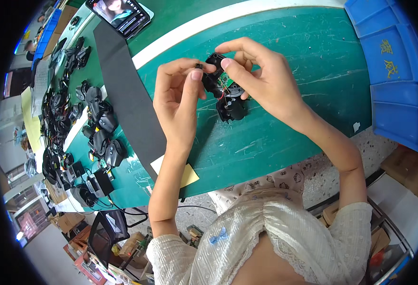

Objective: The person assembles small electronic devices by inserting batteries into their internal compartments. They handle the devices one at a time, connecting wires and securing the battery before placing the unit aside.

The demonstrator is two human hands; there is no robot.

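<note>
Over the green tabletop, my right hand [268, 78] is closed on an opened black plastic housing [214, 60], thumb on its near face and index finger at its top edge. Inside it shows a green circuit board [225, 79] with thin red and other wires. A rounded black part [233, 110] hangs below, apparently joined to the housing. My left hand [178, 92] pinches a small black piece [199, 66] between thumb and index finger, right beside the housing. The fingers partly hide where the two parts meet.
A dark grey strip [128, 88] crosses the table on the left. Beyond it lie several black devices with cables [99, 111]. A phone [122, 16] stands at the top left. Blue plastic bins [399, 104] line the right edge. Yellow paper [189, 175] lies by my left forearm.
</note>
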